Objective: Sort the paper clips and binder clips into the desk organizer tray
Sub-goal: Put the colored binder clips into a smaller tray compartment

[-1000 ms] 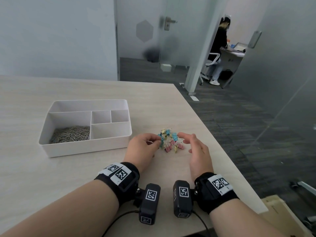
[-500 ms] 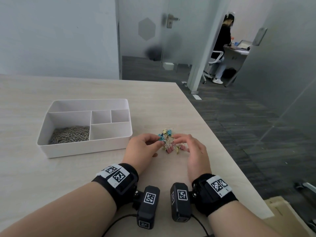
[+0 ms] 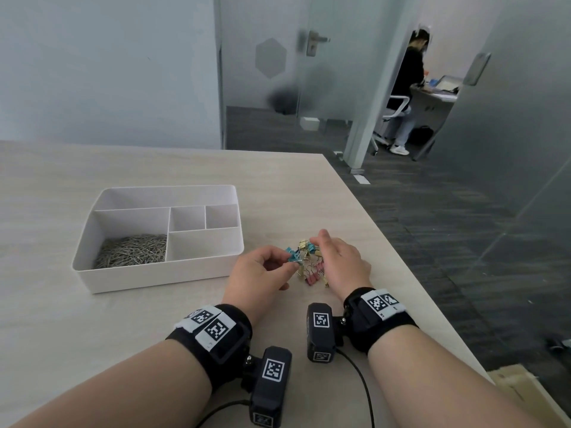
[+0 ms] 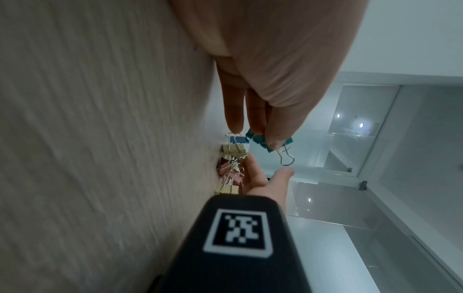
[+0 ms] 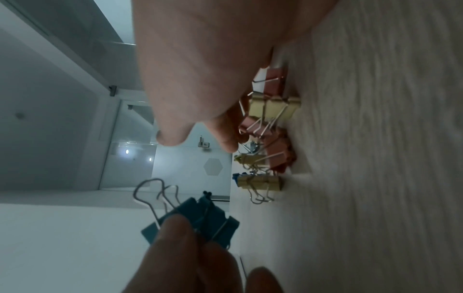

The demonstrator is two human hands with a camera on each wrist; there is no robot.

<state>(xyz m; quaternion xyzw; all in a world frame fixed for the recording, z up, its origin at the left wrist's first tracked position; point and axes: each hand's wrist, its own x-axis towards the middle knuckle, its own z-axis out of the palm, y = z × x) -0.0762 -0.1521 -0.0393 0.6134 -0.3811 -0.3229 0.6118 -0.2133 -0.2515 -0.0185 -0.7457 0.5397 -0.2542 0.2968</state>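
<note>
From the head view, the left hand (image 3: 262, 270) pinches teal binder clips (image 3: 292, 256) lifted just off the pile of binder clips (image 3: 310, 264), which lies right of the desk organizer tray (image 3: 160, 276) whose near-left compartment holds the paper clips (image 3: 133, 251); the right hand (image 3: 343, 261) cups the pile, its grasp hidden. The left wrist view alone shows thumb and fingers gripping the teal bodies, a wire handle dangling. The right wrist view shows loosely curled fingers (image 5: 225, 138) touching the pile, so gather firmly, then drop them into an empty compartment.

The left hand (image 3: 262, 270) has lifted teal binder clips (image 3: 292, 254) clear of the pile (image 3: 312, 267), which the right hand (image 3: 340, 261) now covers.
</note>
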